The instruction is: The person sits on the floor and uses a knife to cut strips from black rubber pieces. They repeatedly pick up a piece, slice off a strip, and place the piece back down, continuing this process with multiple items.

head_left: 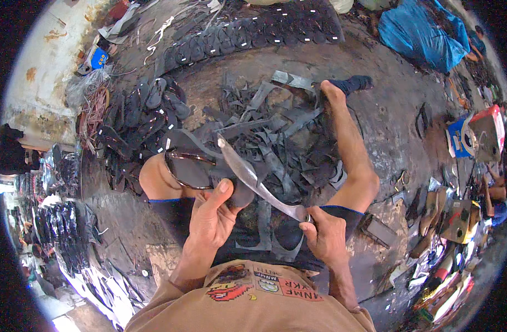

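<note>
My left hand (pixel 213 216) is closed on a dark flip-flop (pixel 190 169) with a shiny brown-black strap, thumb pressed near one end of the sole. In my right hand (pixel 326 235) is the lower end of a long curved silver metal tool (pixel 245 172). It is broad toward the far end, narrower near my fingers, and slants over the sole's right edge; whether it touches the sole I cannot tell. A thin grey rubber strip (pixel 193 139) curves beside the flip-flop's far end. Below, dark cut rubber pieces (pixel 259 229) lie across my lap.
Tangled dark rubber offcuts (pixel 270 144) are heaped between my legs. Piled flip-flops (pixel 134 113) lie left of them, with flip-flops in rows (pixel 253 36) beyond. A blue plastic sheet (pixel 422 33) sits far right, with a box (pixel 463 221) and a blue-and-white container (pixel 459 137) nearer.
</note>
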`<control>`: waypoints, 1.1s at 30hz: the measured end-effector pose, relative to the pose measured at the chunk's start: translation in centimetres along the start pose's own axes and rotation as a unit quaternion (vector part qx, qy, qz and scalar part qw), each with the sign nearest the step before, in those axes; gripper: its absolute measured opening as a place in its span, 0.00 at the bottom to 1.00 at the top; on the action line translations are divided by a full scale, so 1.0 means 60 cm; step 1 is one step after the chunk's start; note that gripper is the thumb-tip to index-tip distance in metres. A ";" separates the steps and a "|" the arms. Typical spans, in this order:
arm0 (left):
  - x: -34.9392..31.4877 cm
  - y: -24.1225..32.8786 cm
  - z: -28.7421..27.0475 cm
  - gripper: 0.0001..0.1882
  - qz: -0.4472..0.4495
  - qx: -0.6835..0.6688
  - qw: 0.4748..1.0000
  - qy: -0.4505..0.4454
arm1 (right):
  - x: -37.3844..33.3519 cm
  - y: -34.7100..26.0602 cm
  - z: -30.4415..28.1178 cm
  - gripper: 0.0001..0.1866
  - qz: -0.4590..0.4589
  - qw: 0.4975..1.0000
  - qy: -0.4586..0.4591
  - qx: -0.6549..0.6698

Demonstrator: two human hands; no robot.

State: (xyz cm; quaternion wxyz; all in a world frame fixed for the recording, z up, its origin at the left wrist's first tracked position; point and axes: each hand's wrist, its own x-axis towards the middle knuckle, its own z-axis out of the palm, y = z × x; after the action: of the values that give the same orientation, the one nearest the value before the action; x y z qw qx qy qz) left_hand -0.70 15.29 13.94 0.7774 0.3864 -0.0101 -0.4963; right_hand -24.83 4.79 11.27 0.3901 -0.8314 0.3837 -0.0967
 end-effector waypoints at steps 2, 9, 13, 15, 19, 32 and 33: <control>-0.008 -0.012 -0.003 0.21 0.014 0.010 1.000 -0.006 | 0.008 -0.013 -0.021 0.21 0.014 0.999 -0.030 0.003; -0.019 -0.009 -0.045 0.28 -0.056 0.128 0.990 -0.005 | 0.097 -0.048 -0.012 0.19 -0.012 0.986 -0.155 0.055; -0.054 0.034 -0.013 0.41 -0.092 0.247 0.963 -0.050 | 0.139 0.005 0.046 0.21 0.029 0.972 -0.012 0.234; -0.045 0.074 -0.007 0.48 -0.075 0.269 0.958 -0.068 | 0.164 0.082 0.005 0.19 0.085 0.951 0.075 0.287; 0.021 0.236 -0.044 0.22 0.147 0.233 0.960 0.042 | 0.192 0.135 -0.213 0.15 0.007 0.987 0.163 0.005; 0.487 0.481 -0.467 0.36 0.344 0.293 0.856 0.249 | 0.750 0.049 -0.269 0.45 -0.008 0.922 0.001 -0.387; 0.498 0.542 -0.560 0.38 0.394 0.402 0.792 0.237 | 0.780 0.059 -0.322 0.48 0.000 0.913 -0.012 -0.408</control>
State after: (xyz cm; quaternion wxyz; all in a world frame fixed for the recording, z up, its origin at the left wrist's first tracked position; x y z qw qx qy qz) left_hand 52.73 18.62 -0.73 0.6579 0.7324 -0.1753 0.0091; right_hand -3.57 -41.11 15.32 0.0216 -0.9192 0.3852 0.0785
